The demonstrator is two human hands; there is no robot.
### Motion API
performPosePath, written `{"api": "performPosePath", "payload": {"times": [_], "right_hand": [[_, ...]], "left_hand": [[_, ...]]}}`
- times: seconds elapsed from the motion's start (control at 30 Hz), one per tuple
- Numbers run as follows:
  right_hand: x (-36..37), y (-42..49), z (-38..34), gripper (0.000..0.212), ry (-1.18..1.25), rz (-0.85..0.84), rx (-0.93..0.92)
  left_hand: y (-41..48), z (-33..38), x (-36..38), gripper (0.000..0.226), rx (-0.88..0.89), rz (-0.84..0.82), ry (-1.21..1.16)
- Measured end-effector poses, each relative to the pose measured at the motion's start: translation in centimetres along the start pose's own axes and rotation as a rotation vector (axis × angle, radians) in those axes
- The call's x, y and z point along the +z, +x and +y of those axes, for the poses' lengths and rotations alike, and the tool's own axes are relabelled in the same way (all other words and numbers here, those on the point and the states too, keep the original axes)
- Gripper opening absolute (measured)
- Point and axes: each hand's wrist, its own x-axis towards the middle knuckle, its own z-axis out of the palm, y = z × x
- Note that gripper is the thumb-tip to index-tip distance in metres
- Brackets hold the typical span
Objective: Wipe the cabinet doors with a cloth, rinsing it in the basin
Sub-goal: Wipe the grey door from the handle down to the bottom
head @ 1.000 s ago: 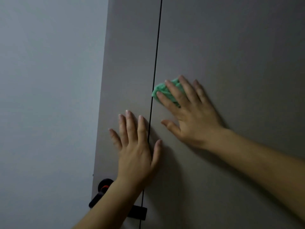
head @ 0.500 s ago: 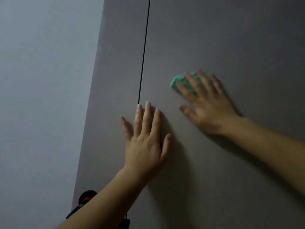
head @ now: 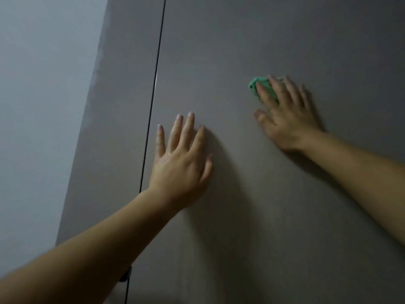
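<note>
The right hand [head: 287,119] lies flat on the right door [head: 285,40], well to the right of the gap [head: 153,95] between the two doors. Its fingers are straight and a little apart, and they press the green cloth [head: 259,86] against the door. The cloth is bunched small under the fingertips, and only its left part shows. The left hand [head: 179,163] is also flat, with fingers straight and spread, and it holds nothing. It rests on the same door just to the right of the gap, lower than the cloth. The left door [head: 127,84] is on the other side of the gap.

The cloth is only pressed, not gripped, so I think it can slide out from under the fingers and fall if the pressure drops during a stroke. Because it is bunched, it covers a narrow strip, and parts of the door may be missed between strokes. The bare left palm may leave marks on the surface. The basin is not in view, and I cannot tell how wet the cloth is; if it is too wet, water may run down the door.
</note>
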Motion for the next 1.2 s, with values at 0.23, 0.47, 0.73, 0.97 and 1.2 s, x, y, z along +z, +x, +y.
{"api": "performPosePath", "payload": {"times": [0.23,0.47,0.73,0.97,1.2], "right_hand": [[1.4,-8.2,1.8,0.071,-0.055,-0.030,-0.263],[-0.2,-3.2,7.1,0.081,0.013,0.018,0.116],[0.2,-6.1,14.0,0.082,-0.021,0.003,0.152],[1.5,-13.0,13.8,0.076,0.015,0.053,0.104],[0.2,-7.5,22.3,0.068,0.010,0.055,0.370]], "left_hand": [[2.4,4.1,1.2,0.075,0.153,-0.010,0.008],[5.0,8.6,1.8,0.077,0.245,-0.061,0.019],[6.2,12.6,3.3,0.081,0.186,-0.111,0.087],[6.4,16.3,4.5,0.084,0.023,-0.071,0.009],[6.6,16.5,6.0,0.082,0.029,0.019,0.022]]}}
